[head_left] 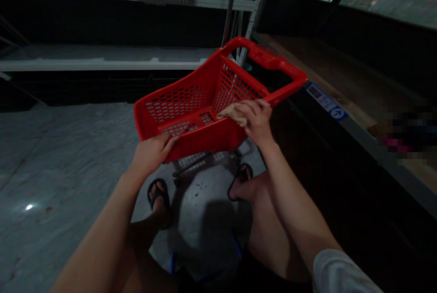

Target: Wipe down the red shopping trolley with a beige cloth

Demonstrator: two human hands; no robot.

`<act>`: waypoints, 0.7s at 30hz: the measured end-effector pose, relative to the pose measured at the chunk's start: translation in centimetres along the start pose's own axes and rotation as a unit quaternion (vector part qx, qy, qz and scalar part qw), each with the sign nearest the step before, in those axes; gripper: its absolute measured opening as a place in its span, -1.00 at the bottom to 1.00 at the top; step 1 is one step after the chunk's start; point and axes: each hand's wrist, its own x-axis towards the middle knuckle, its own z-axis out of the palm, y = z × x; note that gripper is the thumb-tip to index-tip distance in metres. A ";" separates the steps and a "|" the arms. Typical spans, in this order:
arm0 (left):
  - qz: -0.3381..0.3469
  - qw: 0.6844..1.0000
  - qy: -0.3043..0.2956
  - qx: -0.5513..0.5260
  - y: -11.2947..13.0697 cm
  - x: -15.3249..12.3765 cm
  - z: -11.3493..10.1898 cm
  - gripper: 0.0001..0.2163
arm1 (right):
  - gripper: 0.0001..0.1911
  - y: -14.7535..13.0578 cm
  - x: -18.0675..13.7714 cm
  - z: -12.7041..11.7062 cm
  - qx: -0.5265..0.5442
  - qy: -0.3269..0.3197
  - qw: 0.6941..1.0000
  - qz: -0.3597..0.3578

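A red plastic shopping cart (198, 145) stands in front of me, its handle toward the upper right and its basket sides full of slots. My left hand (152, 152) is closed over the near rim at the cart's left end. Farther right along the same rim, my right hand (256, 120) presses a crumpled beige cloth (234, 113) against the edge, close to where the handle begins. Inside, the basket shows only its slotted floor. One dark caster wheel (175, 179) shows below the basket.
Behind the cart runs a white metal shelf (102, 64) with an upright post (257, 6). On the right is a long ledge bearing a blue label (326, 100). My sandalled feet flank the cart on the grey floor (68, 156).
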 end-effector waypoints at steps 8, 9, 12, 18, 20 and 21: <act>-0.010 1.000 0.024 -0.005 0.6 0.4 0.1 -0.50 | -0.59 0.1 -0.5 4.0 0.151 0.269 0.935 0.177; -0.013 0.999 0.030 -0.006 0.6 0.5 0.2 -0.50 | -0.58 -1.6 -0.8 5.0 0.177 0.246 0.940 0.156; -0.019 0.999 0.049 -0.008 0.7 0.6 0.5 -0.50 | -0.59 -7.8 -2.2 7.5 0.213 0.095 0.972 0.010; 0.003 0.997 0.078 -0.022 0.3 0.4 1.0 -0.54 | -0.71 -12.0 -2.5 8.3 0.124 -0.082 0.956 -0.254; 0.005 0.997 0.074 -0.026 0.1 0.4 1.0 -0.54 | -0.75 -8.9 -1.4 7.5 0.127 -0.009 0.975 -0.184; 0.007 0.997 0.073 -0.027 0.1 0.4 1.0 -0.54 | -0.77 -6.8 -0.9 7.0 0.129 0.044 0.982 -0.131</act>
